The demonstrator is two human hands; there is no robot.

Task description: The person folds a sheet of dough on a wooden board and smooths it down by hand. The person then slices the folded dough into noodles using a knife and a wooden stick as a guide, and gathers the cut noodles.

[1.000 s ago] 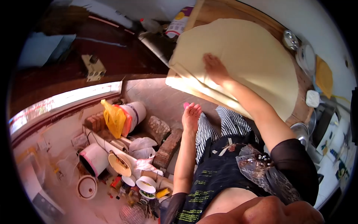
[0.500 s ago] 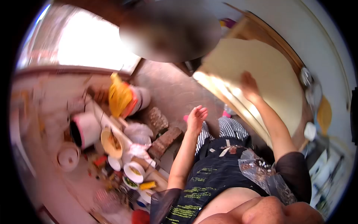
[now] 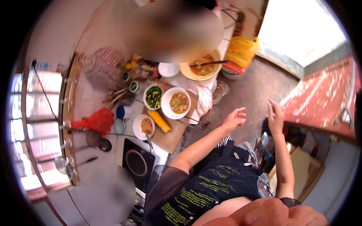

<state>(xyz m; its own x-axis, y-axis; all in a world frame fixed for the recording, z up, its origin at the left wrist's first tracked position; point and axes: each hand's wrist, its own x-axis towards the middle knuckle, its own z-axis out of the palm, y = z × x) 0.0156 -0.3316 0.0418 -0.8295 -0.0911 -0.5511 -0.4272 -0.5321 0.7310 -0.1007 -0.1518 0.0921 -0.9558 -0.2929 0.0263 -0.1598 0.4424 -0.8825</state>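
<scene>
My left hand (image 3: 234,119) hangs in the air before my body, fingers spread and slightly bent, holding nothing. My right hand (image 3: 276,116) is raised to its right, with fingers apart and nothing in them. The two hands do not touch. To the left of my left hand lie a white bowl of stew (image 3: 176,103), a bowl of greens (image 3: 154,96), a smaller bowl of food (image 3: 143,127) and a piece of yellow corn (image 3: 159,121) on a brown board (image 3: 171,138).
A black cooktop (image 3: 136,162) stands at the lower left. Beyond the bowls is a large cream bowl (image 3: 200,76) with a utensil across it. A yellow bag (image 3: 241,51) sits at the upper right, near a red door (image 3: 320,101). A red bag (image 3: 98,121) is at the left.
The view has swung left to the counter with food. My right hand has left the big dough sheet, now mostly out of view, and both hands are closer together.
</scene>
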